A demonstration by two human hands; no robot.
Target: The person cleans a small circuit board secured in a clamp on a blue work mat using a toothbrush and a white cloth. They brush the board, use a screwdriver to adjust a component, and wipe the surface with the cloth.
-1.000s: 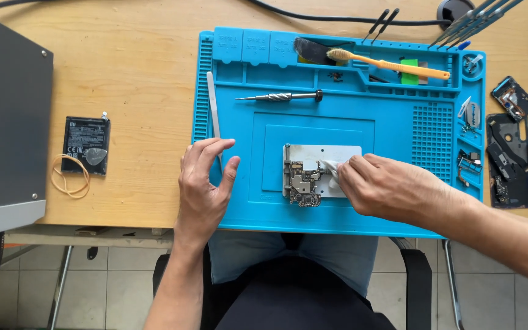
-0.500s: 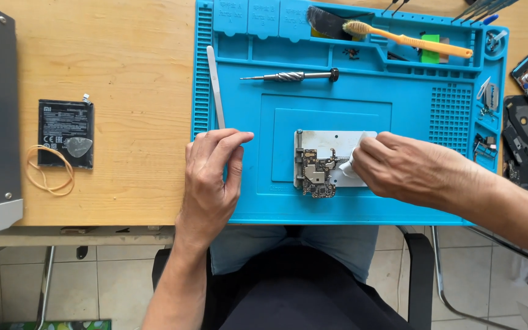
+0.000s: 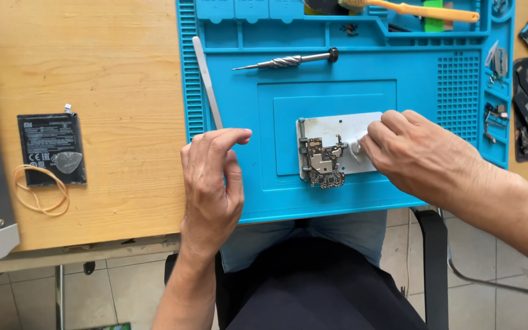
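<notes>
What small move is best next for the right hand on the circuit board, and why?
Probably a short wipe leftward: the right hand presses a small white wipe on the metal plate at the circuit board edge, while the left hand rests on the blue mat.

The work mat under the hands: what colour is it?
Bright blue; the mat shows plainly in the head view.

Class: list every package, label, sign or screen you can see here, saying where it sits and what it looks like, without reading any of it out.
Battery label: on the flat black rectangular battery, wooden desk, far left; white print on black, a grey pick lying on it.
No package, sign or screen in view.
</notes>
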